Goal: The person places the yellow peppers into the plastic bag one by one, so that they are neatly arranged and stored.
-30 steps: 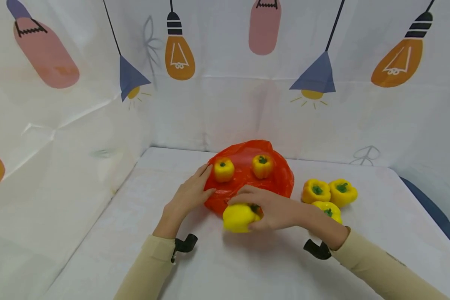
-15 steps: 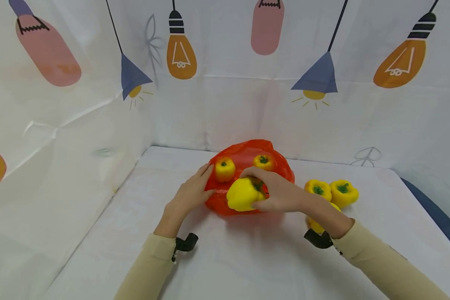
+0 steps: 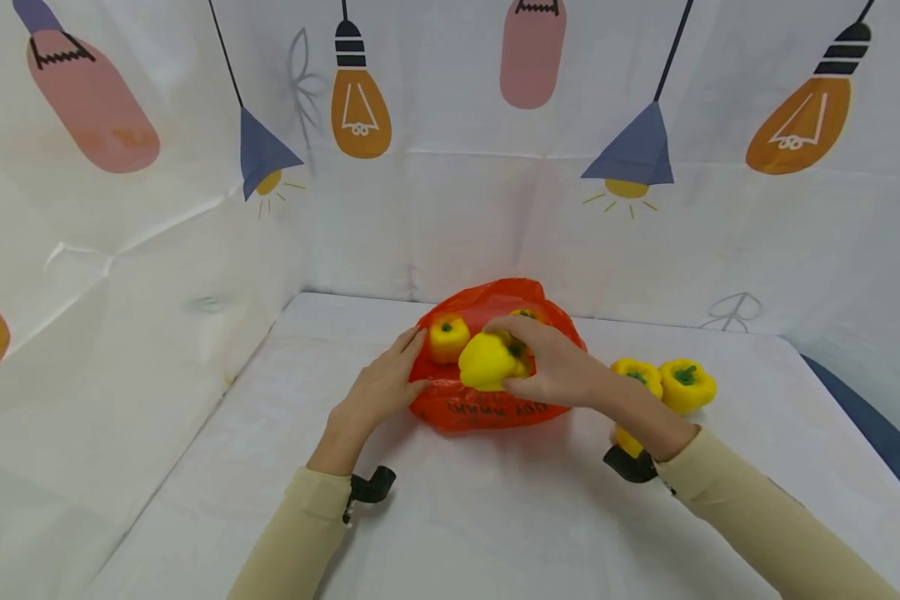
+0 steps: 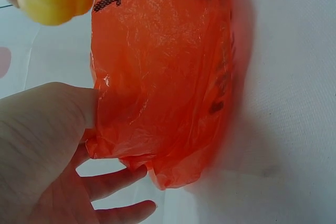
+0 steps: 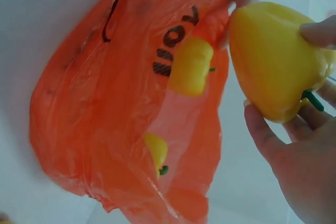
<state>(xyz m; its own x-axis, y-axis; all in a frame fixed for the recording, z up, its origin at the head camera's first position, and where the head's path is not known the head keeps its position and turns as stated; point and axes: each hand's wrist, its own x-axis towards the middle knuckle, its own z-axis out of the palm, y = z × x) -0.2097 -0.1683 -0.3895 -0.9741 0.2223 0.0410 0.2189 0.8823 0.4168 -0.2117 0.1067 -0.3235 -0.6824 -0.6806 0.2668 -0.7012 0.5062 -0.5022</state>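
Observation:
A red plastic bag (image 3: 487, 412) with black printed lettering lies on the white table, its mouth spread. My left hand (image 3: 378, 387) holds the bag at its left rim; in the left wrist view the thumb tip is hidden behind the plastic. My right hand (image 3: 558, 362) grips a yellow bell pepper (image 3: 487, 362) between thumb and fingers, above the bag's mouth. In the right wrist view this pepper (image 5: 278, 61) has its green stem pointing down. Inside the bag sit a yellow bell pepper (image 3: 448, 338) and another one (image 5: 156, 153), largely covered by my right hand in the head view.
To the right on the table rest several more yellow bell peppers (image 3: 687, 386), some partly behind my right forearm. A white sheet printed with lamps (image 3: 630, 150) hangs behind the table and along its left side. Something dark blue (image 3: 870, 425) borders the right edge.
My right hand has lifted the yellow bell pepper from the bag's near edge up and away to above its mouth. The printed front of the bag now shows. My left hand has stayed at the rim.

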